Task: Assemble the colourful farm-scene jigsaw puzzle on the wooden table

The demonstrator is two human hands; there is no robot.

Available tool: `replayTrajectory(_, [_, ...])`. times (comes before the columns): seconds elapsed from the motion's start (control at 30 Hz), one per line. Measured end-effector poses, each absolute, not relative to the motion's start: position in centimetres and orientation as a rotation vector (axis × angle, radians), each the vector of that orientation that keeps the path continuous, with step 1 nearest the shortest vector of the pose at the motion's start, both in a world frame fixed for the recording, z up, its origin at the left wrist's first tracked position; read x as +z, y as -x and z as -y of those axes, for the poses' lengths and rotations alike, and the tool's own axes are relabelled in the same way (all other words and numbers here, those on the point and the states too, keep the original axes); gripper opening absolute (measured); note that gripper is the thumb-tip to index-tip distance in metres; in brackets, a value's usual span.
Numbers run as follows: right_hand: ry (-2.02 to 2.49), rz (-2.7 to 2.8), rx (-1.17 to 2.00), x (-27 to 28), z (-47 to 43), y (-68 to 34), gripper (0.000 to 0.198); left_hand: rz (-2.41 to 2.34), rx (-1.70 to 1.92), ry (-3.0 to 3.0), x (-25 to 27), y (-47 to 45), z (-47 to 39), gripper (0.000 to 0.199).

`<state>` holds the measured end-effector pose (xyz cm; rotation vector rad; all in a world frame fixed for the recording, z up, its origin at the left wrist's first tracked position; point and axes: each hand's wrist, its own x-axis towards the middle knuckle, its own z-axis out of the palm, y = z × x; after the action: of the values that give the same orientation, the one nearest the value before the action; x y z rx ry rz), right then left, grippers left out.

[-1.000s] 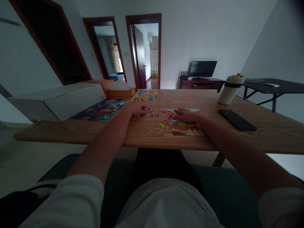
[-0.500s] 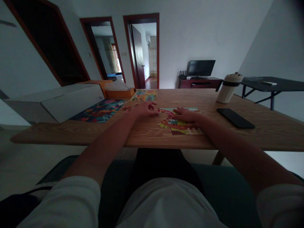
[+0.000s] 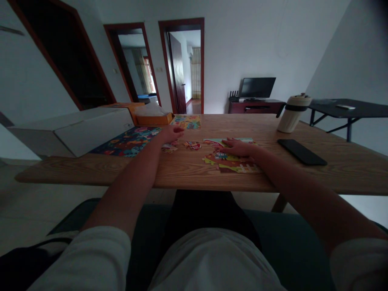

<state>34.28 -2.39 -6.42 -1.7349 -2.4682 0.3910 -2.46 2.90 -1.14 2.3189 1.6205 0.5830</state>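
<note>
My right hand [image 3: 238, 148] rests flat on a partly assembled jigsaw puzzle [image 3: 232, 166], fingers stretched toward its upper left. The puzzle shows a red barn roof, green ground and a white fence; my hand and forearm cover some of it. To the left, my left hand [image 3: 171, 133] hovers over or touches the table near loose puzzle pieces [image 3: 169, 148]. Its visible fingers are loosely bent and apart, with nothing seen between them. Between the hands lies a small group of red and white puzzle pieces [image 3: 193, 145].
A dark blue picture sheet [image 3: 127, 142] lies beside a long white box [image 3: 91, 125]. Behind are an orange box [image 3: 154, 119] and a yellow picture sheet [image 3: 188, 122]. On the right are a black phone [image 3: 301, 152] and a cream tumbler [image 3: 290, 117].
My left hand has moved left, away from the red and white pieces, which now show on the table. My right hand stays on the puzzle.
</note>
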Motion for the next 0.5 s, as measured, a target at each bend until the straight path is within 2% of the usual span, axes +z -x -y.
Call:
replayTrajectory(0.13, [1.724,2.479,0.378,-6.5,2.4,-34.3,0.115,-1.905,0.596,-2.169,-1.9,5.3,-4.4,0.050])
replayTrajectory(0.37, [1.757,2.474,0.382,-6.4,2.5,-34.1,0.116,-1.850,0.272,-2.310,-3.2,4.2,-5.2,0.044])
replayTrajectory(0.5, [1.773,2.479,0.370,-6.2,2.7,-34.1,0.115,-1.800,0.403,-2.190,-3.4,4.1,-5.8,0.045])
